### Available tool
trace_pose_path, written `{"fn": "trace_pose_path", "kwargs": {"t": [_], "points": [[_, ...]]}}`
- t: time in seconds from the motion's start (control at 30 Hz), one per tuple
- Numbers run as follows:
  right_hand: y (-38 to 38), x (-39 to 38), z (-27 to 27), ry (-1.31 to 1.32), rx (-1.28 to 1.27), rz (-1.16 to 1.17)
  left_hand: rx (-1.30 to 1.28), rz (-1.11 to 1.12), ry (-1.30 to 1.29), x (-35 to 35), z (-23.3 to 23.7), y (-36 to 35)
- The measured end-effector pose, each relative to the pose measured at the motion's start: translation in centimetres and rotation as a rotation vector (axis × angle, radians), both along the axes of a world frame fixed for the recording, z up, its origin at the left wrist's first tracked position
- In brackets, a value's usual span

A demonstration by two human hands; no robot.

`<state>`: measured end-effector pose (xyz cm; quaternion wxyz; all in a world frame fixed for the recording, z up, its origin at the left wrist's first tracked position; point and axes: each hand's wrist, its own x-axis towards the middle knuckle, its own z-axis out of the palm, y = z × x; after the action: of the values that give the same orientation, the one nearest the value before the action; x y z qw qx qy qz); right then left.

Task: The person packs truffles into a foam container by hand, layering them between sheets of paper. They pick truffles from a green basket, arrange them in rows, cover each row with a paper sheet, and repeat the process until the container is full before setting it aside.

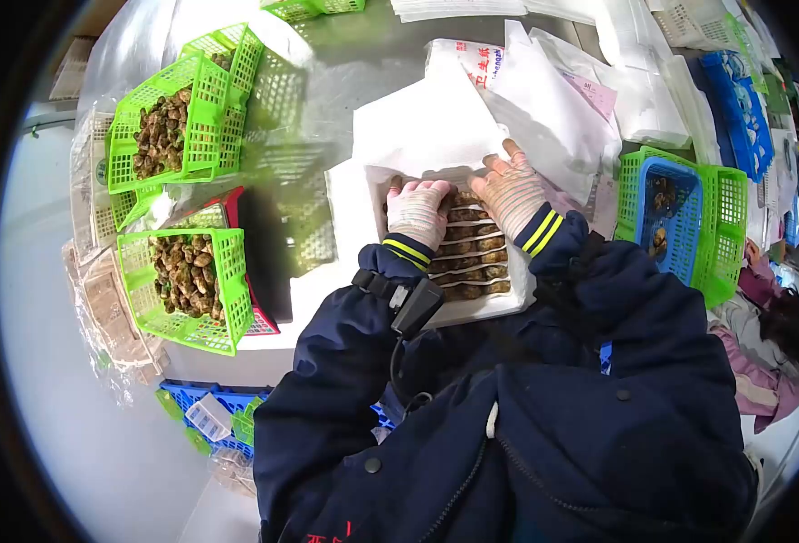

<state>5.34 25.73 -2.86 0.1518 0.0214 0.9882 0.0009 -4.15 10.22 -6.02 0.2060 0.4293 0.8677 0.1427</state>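
Note:
A white foam box point(519, 288) sits in front of me, with brown, lumpy, mushroom-like pieces point(474, 258) in rows between thin white strips. Both my hands wear pale striped gloves with bare fingertips. My left hand point(417, 214) is over the far left part of the box, fingers curled down among the pieces; what lies under them is hidden. At the far right corner rests my right hand point(510, 192), fingers apart, some on the box rim and the thumb side near the far row. Behind the hands a white sheet point(427, 118) stands up from the box's far edge.
At left are green baskets point(182, 288) of brown pieces, with a red-edged scale-like device point(253, 299) beside one. Right of the box, a blue basket point(669, 217) sits in a green one point(723, 226). White bags point(553, 118) lie behind. Another person's pink sleeve point(761, 380) shows at far right.

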Motion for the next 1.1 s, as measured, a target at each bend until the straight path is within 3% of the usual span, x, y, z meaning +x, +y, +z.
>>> {"fn": "trace_pose_path", "kwargs": {"t": [0.17,0.23,0.37,0.77,0.9,1.0,1.03,1.1], "points": [[-0.1,-0.9,0.6,-0.109,0.008,0.014,0.014,0.006,-0.016,0.0,0.2,-0.1],[-0.9,-1.8,1.0,-0.318,0.133,0.017,0.012,0.013,-0.022,0.1,0.3,-0.2],[-1.9,-2.5,1.7,-0.399,0.233,0.042,-0.018,0.009,0.0,0.1,0.4,-0.1],[-1.9,-2.3,0.8,-0.368,0.248,0.102,0.021,0.022,-0.072,0.2,-0.1,-0.3],[-1.5,-2.3,1.8,-0.204,0.334,0.098,0.151,0.027,-0.039,-0.1,0.3,-1.0],[-0.3,-3.2,0.0,-0.18,0.236,0.11,-0.179,-0.147,0.35,-2.7,2.4,-0.7],[0.2,-3.4,-1.1,-0.091,0.274,0.156,-0.268,-0.11,0.316,-3.5,3.4,-0.3],[0.3,-4.1,-0.6,-0.167,0.306,0.169,-0.265,-0.195,0.441,-4.7,2.1,-0.7]]}}
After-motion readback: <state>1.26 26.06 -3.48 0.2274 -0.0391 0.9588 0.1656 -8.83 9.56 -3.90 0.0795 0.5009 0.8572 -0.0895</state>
